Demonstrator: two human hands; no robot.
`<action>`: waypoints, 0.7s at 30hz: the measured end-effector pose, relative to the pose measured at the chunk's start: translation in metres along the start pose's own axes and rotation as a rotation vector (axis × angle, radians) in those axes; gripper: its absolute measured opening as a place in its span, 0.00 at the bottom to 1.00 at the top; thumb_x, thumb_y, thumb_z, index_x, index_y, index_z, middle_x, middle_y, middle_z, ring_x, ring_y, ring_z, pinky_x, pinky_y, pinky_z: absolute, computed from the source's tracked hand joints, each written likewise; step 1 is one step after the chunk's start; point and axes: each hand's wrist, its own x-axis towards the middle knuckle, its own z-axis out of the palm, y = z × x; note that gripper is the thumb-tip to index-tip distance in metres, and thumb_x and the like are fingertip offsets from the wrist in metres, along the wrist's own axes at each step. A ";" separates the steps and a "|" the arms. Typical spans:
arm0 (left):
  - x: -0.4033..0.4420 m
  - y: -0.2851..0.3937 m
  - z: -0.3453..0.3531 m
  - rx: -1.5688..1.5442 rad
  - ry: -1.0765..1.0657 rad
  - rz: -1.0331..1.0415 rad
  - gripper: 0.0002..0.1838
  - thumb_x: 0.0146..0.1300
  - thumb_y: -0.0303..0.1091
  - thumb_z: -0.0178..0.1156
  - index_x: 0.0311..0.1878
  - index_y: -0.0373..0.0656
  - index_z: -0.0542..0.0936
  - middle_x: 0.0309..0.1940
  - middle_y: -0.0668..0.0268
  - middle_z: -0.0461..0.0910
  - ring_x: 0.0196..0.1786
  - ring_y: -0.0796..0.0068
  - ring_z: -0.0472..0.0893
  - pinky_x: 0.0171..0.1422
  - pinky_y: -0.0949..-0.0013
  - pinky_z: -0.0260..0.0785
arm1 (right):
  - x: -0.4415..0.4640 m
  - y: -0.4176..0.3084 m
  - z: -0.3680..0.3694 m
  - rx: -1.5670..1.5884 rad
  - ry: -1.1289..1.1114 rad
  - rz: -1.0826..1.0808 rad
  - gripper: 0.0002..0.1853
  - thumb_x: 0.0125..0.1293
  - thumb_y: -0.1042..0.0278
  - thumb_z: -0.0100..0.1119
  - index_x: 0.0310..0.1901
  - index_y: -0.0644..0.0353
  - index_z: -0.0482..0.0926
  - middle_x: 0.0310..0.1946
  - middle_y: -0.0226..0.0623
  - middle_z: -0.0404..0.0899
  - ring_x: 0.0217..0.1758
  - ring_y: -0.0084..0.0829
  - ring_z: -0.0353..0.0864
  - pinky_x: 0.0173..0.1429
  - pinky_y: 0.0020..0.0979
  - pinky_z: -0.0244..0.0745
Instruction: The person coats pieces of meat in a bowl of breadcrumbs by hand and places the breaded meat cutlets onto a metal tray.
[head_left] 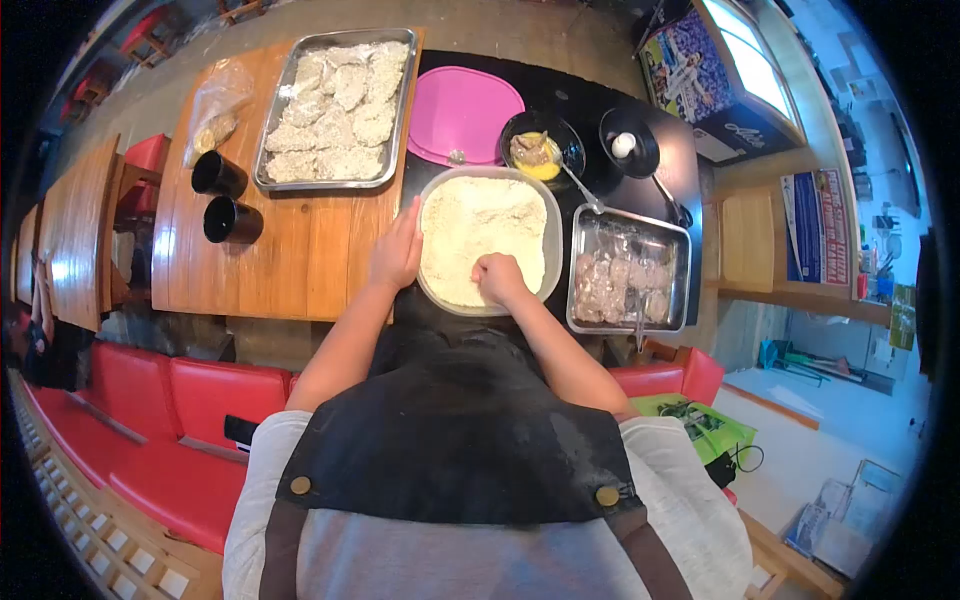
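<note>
A pale plastic tub (551, 273) full of breadcrumbs (480, 212) is directly in front of me. My left hand (398, 248) lies along the tub's left outer wall with its fingers stretched out. Inside the tub, my right hand (499, 277) is curled like a fist against the crumbs near the front right. Whatever its fingers may hold is hidden. Just behind the tub, a black bowl (576, 145) contains yellow beaten egg and a piece of meat (531, 149). To the right, a metal tray (686, 270) holds raw meat pieces (615, 280).
A large metal tray (325, 187) of crumb-coated cutlets (335, 112) sits on the wooden table (300, 260). Beside the bowl are a pink lid (463, 108) and a black dish (645, 158) with white eggs (623, 145). Two black cups (232, 220) and a plastic bag (222, 95) stand left.
</note>
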 end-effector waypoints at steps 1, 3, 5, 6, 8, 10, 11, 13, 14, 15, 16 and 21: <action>0.001 -0.001 0.001 -0.003 -0.005 0.000 0.28 0.64 0.37 0.42 0.68 0.42 0.56 0.59 0.49 0.67 0.53 0.47 0.73 0.54 0.55 0.67 | 0.002 -0.001 -0.001 0.001 -0.001 0.006 0.04 0.47 0.74 0.55 0.21 0.58 0.80 0.20 0.44 0.78 0.25 0.36 0.80 0.33 0.32 0.73; 0.000 -0.001 0.003 -0.031 0.076 0.051 0.29 0.63 0.37 0.42 0.68 0.42 0.56 0.59 0.50 0.67 0.52 0.47 0.73 0.52 0.54 0.68 | 0.002 0.001 -0.003 0.012 -0.068 0.001 0.04 0.46 0.73 0.56 0.21 0.57 0.80 0.19 0.44 0.78 0.24 0.36 0.79 0.33 0.32 0.73; 0.007 0.000 -0.003 -0.002 0.010 -0.002 0.29 0.63 0.36 0.42 0.68 0.43 0.56 0.59 0.50 0.67 0.54 0.48 0.72 0.54 0.55 0.67 | -0.001 0.006 -0.003 0.008 -0.075 -0.033 0.04 0.44 0.75 0.56 0.20 0.56 0.80 0.19 0.41 0.78 0.24 0.34 0.79 0.32 0.31 0.72; 0.006 -0.001 -0.002 -0.007 0.017 0.017 0.29 0.63 0.36 0.42 0.68 0.43 0.56 0.59 0.51 0.67 0.55 0.48 0.71 0.54 0.55 0.67 | -0.002 0.009 0.002 -0.035 -0.031 -0.061 0.04 0.44 0.75 0.56 0.20 0.56 0.80 0.19 0.40 0.78 0.23 0.34 0.79 0.32 0.31 0.73; -0.003 -0.002 0.000 -0.012 0.012 0.030 0.29 0.63 0.36 0.42 0.68 0.43 0.56 0.59 0.51 0.67 0.56 0.49 0.71 0.55 0.55 0.66 | -0.004 0.018 0.011 -0.072 0.007 -0.079 0.04 0.45 0.74 0.56 0.20 0.56 0.80 0.19 0.40 0.79 0.23 0.34 0.78 0.32 0.31 0.73; 0.000 -0.004 0.000 0.011 -0.019 -0.001 0.29 0.63 0.37 0.42 0.68 0.43 0.56 0.59 0.51 0.67 0.57 0.50 0.70 0.57 0.55 0.65 | 0.005 0.016 0.000 -0.092 -0.156 -0.034 0.03 0.46 0.70 0.60 0.20 0.56 0.80 0.18 0.39 0.78 0.25 0.35 0.79 0.34 0.33 0.73; 0.009 -0.006 -0.001 0.016 0.003 0.015 0.29 0.63 0.37 0.42 0.68 0.43 0.56 0.59 0.51 0.67 0.57 0.50 0.70 0.57 0.55 0.65 | 0.012 0.015 -0.012 -0.101 -0.136 -0.050 0.03 0.46 0.70 0.60 0.20 0.56 0.80 0.18 0.39 0.78 0.25 0.35 0.79 0.34 0.33 0.73; 0.001 -0.008 0.004 -0.015 0.035 0.038 0.29 0.62 0.36 0.43 0.68 0.44 0.56 0.59 0.51 0.67 0.57 0.50 0.70 0.57 0.55 0.66 | 0.005 0.022 -0.026 0.035 0.206 0.127 0.08 0.44 0.63 0.66 0.24 0.57 0.80 0.24 0.42 0.80 0.30 0.37 0.80 0.38 0.36 0.73; -0.009 -0.010 0.009 -0.019 0.018 0.022 0.29 0.62 0.36 0.43 0.68 0.44 0.56 0.59 0.51 0.67 0.57 0.50 0.70 0.57 0.55 0.66 | -0.003 0.026 -0.025 0.038 0.187 0.142 0.08 0.44 0.63 0.66 0.24 0.57 0.80 0.24 0.42 0.80 0.30 0.37 0.80 0.38 0.36 0.73; -0.006 -0.010 0.008 -0.014 0.018 0.010 0.29 0.62 0.36 0.43 0.68 0.44 0.56 0.59 0.51 0.67 0.57 0.50 0.70 0.57 0.56 0.65 | 0.001 0.029 -0.028 -0.142 0.294 0.085 0.12 0.43 0.62 0.67 0.28 0.59 0.80 0.26 0.45 0.80 0.31 0.39 0.80 0.39 0.37 0.73; 0.000 -0.008 0.007 -0.008 0.026 0.007 0.29 0.62 0.36 0.43 0.68 0.45 0.56 0.59 0.52 0.67 0.57 0.51 0.70 0.57 0.56 0.65 | 0.007 0.031 -0.033 -0.325 0.409 0.021 0.15 0.42 0.61 0.68 0.31 0.62 0.80 0.29 0.49 0.80 0.32 0.42 0.80 0.41 0.38 0.74; 0.001 -0.008 0.008 -0.006 0.040 0.014 0.29 0.61 0.35 0.44 0.68 0.46 0.57 0.59 0.52 0.67 0.57 0.51 0.70 0.56 0.56 0.66 | 0.014 0.017 -0.041 -0.071 0.167 0.096 0.27 0.38 0.56 0.71 0.40 0.64 0.77 0.38 0.52 0.78 0.42 0.43 0.78 0.49 0.35 0.72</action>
